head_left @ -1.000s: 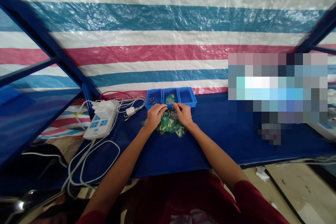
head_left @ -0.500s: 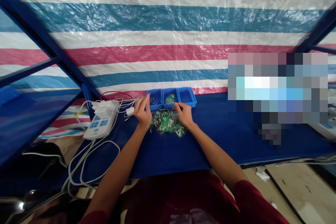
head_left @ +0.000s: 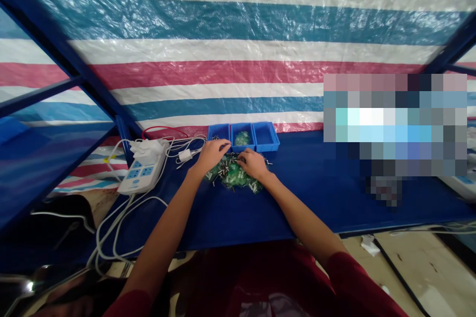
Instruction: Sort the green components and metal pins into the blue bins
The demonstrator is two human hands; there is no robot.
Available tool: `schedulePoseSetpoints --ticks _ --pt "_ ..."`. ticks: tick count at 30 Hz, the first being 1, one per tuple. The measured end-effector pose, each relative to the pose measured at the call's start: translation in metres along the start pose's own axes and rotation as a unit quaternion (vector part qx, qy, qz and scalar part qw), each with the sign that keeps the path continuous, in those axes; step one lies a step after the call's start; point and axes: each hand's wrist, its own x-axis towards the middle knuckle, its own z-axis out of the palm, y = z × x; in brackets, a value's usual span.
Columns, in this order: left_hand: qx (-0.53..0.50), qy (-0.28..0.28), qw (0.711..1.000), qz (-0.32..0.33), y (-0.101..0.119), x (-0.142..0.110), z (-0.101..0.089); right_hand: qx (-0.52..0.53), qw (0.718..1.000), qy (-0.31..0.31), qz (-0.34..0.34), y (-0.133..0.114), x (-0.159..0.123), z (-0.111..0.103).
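Note:
A pile of small green plastic pieces or packets mixed with metal screw-like pins (head_left: 232,176) lies on the blue table. Above its left edge is my left hand (head_left: 212,154), its fingers reaching to the right, apart from the thumb, with nothing visible in them. My right hand (head_left: 254,163) rests at the pile's upper right. Its fingers are bent together among the pieces, and what they hold is too small to name. Just behind the pile, the blue three-part bin (head_left: 275,147) has pins in its left compartment and clear greenish pieces in the middle one.
A white power strip (head_left: 138,178) with plugs and looping cables (head_left: 122,228) occupies the left of the blue table (head_left: 308,183). Beside the bin lies a white adapter (head_left: 184,155). A striped tarp (head_left: 238,74) hangs behind. At right, one area is pixelated.
My left hand has come down and right from in front of the left compartment to the pile. My right hand has shifted slightly left and down, onto the pieces.

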Motion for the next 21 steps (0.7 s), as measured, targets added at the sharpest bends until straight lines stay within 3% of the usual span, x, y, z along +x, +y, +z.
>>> schedulePoseSetpoints --ticks 6,14,21 --pt "0.014 0.038 0.999 -0.004 0.003 -0.014 0.009 -0.06 0.997 -0.046 -0.006 -0.007 -0.001 -0.007" --pt "-0.026 -0.009 0.997 0.073 -0.001 -0.023 0.016 0.047 0.995 0.078 -0.033 0.006 -0.006 -0.017" --pt "-0.106 0.096 0.99 0.008 0.014 -0.026 0.021 0.204 0.965 0.158 -0.043 0.008 -0.006 -0.014"
